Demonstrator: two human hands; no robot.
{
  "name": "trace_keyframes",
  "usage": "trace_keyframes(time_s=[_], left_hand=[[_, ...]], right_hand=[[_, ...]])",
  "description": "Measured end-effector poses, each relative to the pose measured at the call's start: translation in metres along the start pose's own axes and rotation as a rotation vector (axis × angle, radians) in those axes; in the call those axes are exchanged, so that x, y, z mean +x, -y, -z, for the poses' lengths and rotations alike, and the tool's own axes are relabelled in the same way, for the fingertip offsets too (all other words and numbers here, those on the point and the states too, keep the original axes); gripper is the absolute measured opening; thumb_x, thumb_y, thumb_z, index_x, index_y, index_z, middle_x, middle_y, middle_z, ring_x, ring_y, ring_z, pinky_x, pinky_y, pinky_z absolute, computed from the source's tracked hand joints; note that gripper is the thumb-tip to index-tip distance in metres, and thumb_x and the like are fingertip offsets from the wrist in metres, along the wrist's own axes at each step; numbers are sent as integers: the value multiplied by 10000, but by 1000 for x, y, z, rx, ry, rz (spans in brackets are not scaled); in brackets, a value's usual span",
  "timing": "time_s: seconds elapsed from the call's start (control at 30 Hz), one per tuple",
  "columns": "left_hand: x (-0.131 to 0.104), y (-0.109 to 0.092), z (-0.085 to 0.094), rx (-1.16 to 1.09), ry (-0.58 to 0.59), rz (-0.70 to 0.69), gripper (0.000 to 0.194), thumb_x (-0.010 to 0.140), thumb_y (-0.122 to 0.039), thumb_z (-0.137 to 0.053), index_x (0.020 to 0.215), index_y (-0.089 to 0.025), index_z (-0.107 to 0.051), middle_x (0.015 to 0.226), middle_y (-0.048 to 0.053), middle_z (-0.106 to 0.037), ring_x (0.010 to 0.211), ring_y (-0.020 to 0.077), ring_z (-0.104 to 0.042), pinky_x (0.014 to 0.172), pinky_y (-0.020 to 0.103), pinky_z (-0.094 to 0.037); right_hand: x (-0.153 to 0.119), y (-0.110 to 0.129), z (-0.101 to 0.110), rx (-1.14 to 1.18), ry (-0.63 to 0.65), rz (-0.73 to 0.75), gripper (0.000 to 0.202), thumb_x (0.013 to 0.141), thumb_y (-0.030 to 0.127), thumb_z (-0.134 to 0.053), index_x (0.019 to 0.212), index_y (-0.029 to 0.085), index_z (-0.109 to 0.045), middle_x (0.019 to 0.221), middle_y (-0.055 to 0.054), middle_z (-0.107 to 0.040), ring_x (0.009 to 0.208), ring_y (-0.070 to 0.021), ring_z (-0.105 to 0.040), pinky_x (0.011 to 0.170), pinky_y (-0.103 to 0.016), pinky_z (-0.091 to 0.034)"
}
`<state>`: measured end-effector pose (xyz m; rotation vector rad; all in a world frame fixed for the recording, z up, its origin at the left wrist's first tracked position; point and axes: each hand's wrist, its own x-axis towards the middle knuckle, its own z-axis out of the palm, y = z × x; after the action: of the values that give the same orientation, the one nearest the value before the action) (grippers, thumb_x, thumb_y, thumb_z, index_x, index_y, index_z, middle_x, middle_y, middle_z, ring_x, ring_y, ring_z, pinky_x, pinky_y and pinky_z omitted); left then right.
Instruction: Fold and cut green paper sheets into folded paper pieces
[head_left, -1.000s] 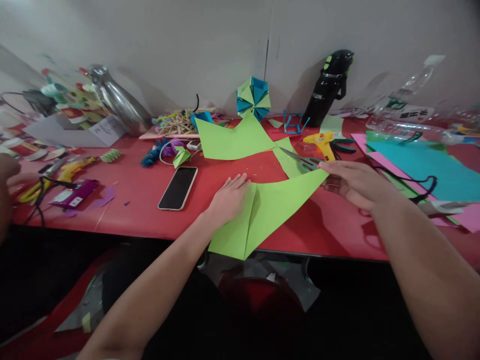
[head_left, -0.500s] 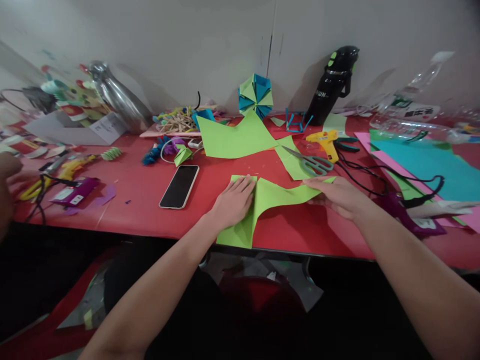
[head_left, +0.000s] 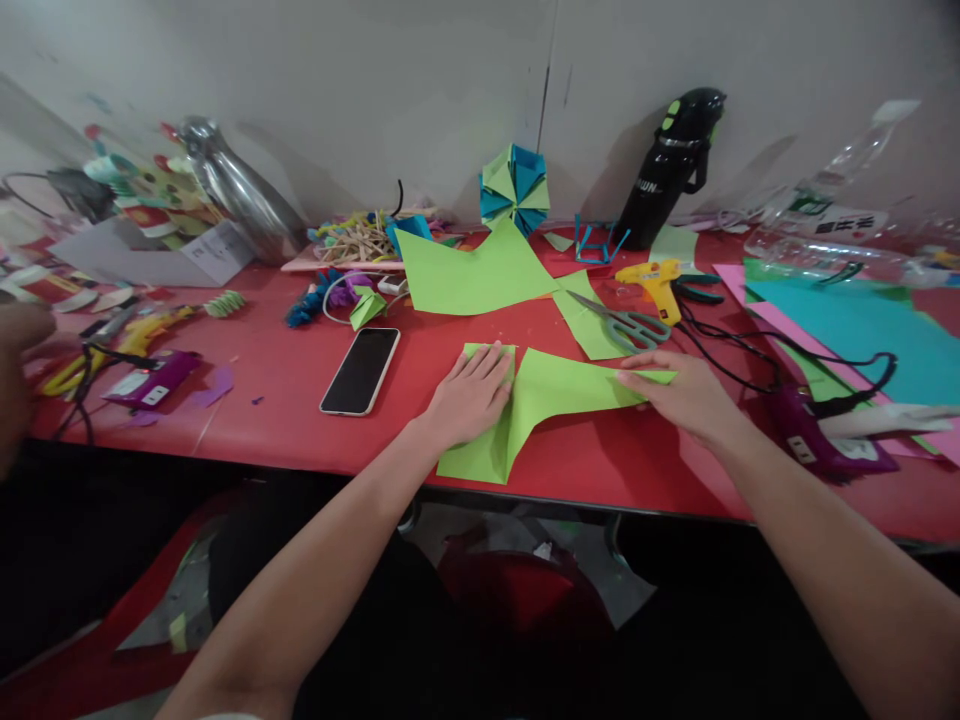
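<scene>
left hand (head_left: 472, 393) flat on the green paper (head_left: 559, 385), right hand (head_left: 686, 395) pinching its corner. looks like one crease's in, hard to tell, flap's not flat yet lol

A pale grey wall (head_left: 375, 90) rises behind a long red table (head_left: 255, 430), with a thin vertical seam (head_left: 545, 90) near its middle and faint smudges (head_left: 97, 103) toward the left. Soft, dim light leaves blurred shadows on the wall. Below the table's front edge, a red seat (head_left: 517, 600) stands over a greyish, littered floor (head_left: 446, 530), partly lost in darkness.
</scene>
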<state>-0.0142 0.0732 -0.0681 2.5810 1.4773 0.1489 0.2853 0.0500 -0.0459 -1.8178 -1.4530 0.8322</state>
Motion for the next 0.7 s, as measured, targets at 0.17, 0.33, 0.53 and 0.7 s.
trace_keyframes(time_s=[0.17, 0.33, 0.53, 0.7], left_hand=[[0, -1, 1, -7, 3, 13, 589, 1060, -400, -218, 1600, -173, -284, 1691, 81, -212, 1573, 258, -177, 1280, 518, -165], [2, -4, 1, 9, -31, 36, 577, 1055, -363, -271, 1567, -108, -343, 1678, 136, -246, 1564, 291, -207, 1278, 529, -169], [1, -8, 11, -69, -218, 59, 447, 1005, -198, -329, 1371, -109, -569, 1567, 130, -479, 1460, 235, -443, 1247, 418, -317], [-8, -5, 12, -67, -93, 12, 471, 1029, -287, -339, 1421, -113, -534, 1578, 139, -461, 1486, 265, -400, 1254, 472, -290]], right_hand=[[1, -6, -1, 201, -45, -55, 294, 729, 403, -835, 927, 204, -748, 860, -36, -740, 658, -157, -659, 592, -272, -551], [-6, 11, -7, 712, 128, -286, 209, 824, 384, -780, 839, 186, -715, 824, -69, -761, 643, -127, -659, 634, -228, -590], [-11, 23, -16, 558, 213, -303, 186, 865, 312, -746, 774, 153, -712, 778, -84, -743, 613, -108, -647, 550, -178, -544], [-8, 24, -22, 551, 223, -274, 170, 871, 293, -738, 772, 158, -708, 766, -74, -738, 602, -97, -633, 533, -172, -524]])
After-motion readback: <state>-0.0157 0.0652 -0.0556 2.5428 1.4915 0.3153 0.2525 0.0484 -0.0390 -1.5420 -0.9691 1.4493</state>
